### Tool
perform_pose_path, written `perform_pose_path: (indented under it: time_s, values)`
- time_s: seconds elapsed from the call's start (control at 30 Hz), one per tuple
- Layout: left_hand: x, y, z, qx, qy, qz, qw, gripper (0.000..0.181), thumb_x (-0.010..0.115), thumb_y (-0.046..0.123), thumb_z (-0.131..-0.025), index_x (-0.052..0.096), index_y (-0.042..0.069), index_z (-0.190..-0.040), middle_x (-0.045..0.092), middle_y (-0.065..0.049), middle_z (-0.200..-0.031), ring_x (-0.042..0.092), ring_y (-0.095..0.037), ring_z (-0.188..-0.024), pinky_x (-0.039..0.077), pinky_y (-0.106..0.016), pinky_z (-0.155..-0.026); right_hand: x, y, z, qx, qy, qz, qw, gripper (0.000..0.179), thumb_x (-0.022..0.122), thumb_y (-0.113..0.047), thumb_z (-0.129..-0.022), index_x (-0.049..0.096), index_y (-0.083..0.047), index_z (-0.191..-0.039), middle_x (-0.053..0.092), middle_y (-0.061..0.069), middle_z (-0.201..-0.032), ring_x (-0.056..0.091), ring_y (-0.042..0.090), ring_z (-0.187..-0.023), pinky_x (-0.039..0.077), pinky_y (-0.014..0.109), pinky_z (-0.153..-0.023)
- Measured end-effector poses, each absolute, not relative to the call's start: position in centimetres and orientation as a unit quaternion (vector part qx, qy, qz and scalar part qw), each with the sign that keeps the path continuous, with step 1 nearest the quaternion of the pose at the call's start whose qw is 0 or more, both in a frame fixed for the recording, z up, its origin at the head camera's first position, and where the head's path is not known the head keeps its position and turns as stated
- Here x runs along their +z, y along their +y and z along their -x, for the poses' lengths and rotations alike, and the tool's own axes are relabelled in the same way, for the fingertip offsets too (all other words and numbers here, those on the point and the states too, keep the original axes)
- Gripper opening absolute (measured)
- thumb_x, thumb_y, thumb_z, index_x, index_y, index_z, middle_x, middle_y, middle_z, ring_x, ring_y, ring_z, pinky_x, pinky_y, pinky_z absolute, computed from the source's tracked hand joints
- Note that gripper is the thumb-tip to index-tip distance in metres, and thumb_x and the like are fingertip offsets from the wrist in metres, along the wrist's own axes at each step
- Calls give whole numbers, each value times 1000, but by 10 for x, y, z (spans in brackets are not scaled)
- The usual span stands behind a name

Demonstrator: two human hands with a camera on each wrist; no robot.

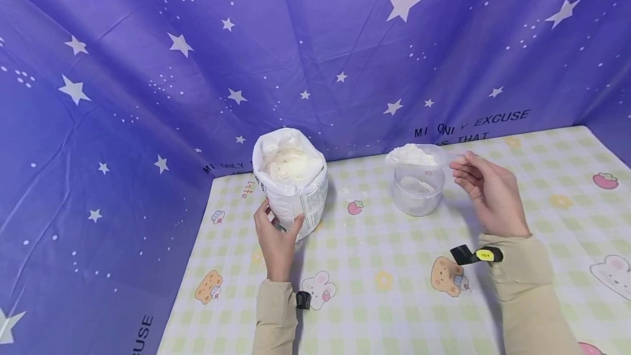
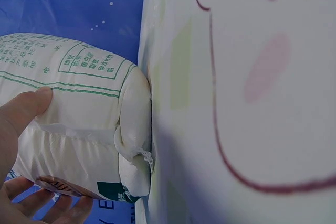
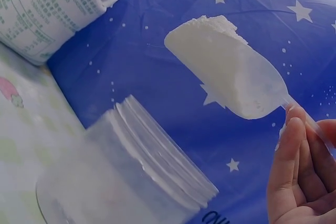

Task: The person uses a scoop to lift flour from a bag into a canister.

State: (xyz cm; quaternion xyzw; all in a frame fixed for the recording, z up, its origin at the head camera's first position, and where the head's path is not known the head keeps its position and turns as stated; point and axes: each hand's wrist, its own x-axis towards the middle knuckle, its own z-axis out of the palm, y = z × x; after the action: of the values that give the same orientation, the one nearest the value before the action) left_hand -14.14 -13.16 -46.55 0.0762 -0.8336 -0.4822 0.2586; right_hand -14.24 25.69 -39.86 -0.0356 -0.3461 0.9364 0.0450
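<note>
A white paper bag of flour (image 1: 310, 201) stands open at the top, with pale flour (image 1: 288, 166) inside. My left hand (image 1: 278, 245) grips its lower front, thumb on one side and fingers round the other, as the left wrist view shows. In my right hand (image 1: 493, 193) I pinch the handle of a clear plastic scoop (image 3: 239, 80) heaped with white flour (image 1: 411, 155). The scoop is held level above a clear round plastic jar (image 1: 418, 201), and the right wrist view shows it apart from the threaded rim. Some flour lies in the bottom of the jar.
A checked cloth with cartoon prints covers the table (image 1: 374, 311). Behind and to the left hangs a blue star-patterned curtain (image 1: 315, 53). A faint dusting of flour marks the cloth between bag and jar. Both wrists wear black straps.
</note>
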Motion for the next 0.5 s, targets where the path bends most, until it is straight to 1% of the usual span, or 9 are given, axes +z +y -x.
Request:
perform_pose_path:
  time_s: [0.2, 0.5]
  values:
    - [-465, -132, 141, -483, -833, -74, 259, 84, 88, 12, -73, 41, 2, -141, 47, -15, -136, 47, -28, -126, 53, -38, -103, -401, 265, 139, 930, -360, 40, 61, 19, 60, -4, -97, 72, 5, -108, 75, 13, -94, 72, 19, -85, 62, 23, -72]
    - [-466, -132, 141, -484, -832, -74, 259, 84, 88, 12, -72, 41, 2, -141, 47, -15, -136, 47, -28, -126, 53, -38, -103, -404, 273, 136, 923, -373, 40, 81, 17, 60, -2, -97, 73, 5, -105, 75, 15, -91, 73, 20, -82, 63, 24, -71]
